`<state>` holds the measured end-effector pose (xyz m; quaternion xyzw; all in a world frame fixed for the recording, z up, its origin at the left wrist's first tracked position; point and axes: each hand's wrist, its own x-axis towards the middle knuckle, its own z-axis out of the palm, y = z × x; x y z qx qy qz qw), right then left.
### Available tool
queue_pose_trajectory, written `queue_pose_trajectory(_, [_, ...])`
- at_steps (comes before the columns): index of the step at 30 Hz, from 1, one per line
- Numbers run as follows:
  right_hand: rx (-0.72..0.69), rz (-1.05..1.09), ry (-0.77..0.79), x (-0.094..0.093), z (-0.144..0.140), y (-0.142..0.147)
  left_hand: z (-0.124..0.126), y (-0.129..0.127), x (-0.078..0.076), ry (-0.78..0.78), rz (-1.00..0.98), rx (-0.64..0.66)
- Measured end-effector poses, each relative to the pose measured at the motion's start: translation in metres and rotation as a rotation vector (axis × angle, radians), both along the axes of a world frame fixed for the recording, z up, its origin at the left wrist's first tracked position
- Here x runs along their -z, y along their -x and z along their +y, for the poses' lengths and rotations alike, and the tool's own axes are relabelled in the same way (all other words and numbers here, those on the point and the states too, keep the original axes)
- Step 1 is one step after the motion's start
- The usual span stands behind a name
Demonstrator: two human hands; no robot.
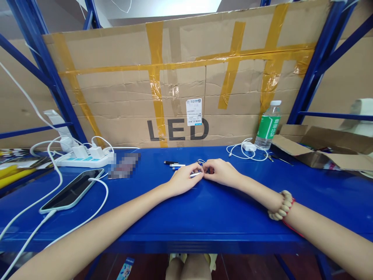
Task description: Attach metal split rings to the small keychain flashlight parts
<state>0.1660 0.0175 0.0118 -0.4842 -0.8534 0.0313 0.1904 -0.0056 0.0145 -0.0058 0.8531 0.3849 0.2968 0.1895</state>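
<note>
Both my hands rest on the blue shelf top [204,210], fingertips meeting at its middle. My left hand [183,179] pinches a small silver cylindrical part [195,175], like a piece of a pen. My right hand [221,171] touches the other end of it with closed fingers; what else it holds is hidden. Just behind the hands lie a black-and-silver pen part [170,162] and another silver piece [177,165], plus a small blue-white bit [201,161].
A phone [71,190] on a white cable lies at the left, behind it a white power strip [84,157] with chargers. A green-labelled water bottle [268,125], a white charger with cable [247,148] and an open cardboard box [320,149] stand at the right. A taped cardboard wall [186,77] closes the back.
</note>
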Motion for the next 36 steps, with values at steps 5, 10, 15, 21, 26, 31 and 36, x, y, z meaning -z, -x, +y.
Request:
queue_pose_trajectory(5, [-0.007, -0.005, -0.003, 0.001, 0.0011, -0.001, -0.0011, -0.0003, -0.0013, 0.005, 0.031, -0.017])
queue_pose_trajectory(10, [-0.014, -0.001, -0.001, 0.0009, 0.0016, -0.001, -0.0033, -0.0003, -0.0033, 0.021, 0.059, -0.005])
queue_pose_trajectory(15, [-0.018, -0.009, 0.008, -0.0003, 0.0006, -0.0006, -0.0037, -0.0001, -0.0035, 0.023, 0.083, 0.005])
queue_pose_trajectory(21, [-0.034, -0.025, -0.003, 0.0001, 0.0003, -0.0011, -0.0033, -0.0003, -0.0036, 0.023, 0.114, -0.003])
queue_pose_trajectory(26, [-0.047, -0.056, -0.013, -0.0006, -0.0007, -0.0012, -0.0029, 0.0, -0.0042, 0.036, 0.134, -0.003])
queue_pose_trajectory(31, [-0.058, -0.063, -0.019, -0.0006, -0.0004, -0.0021, -0.0027, -0.0003, -0.0038, 0.033, 0.14, -0.007])
queue_pose_trajectory(36, [-0.066, -0.059, -0.023, 0.0007, 0.0014, -0.0028, -0.002, 0.0001, -0.0026, 0.019, 0.154, -0.014])
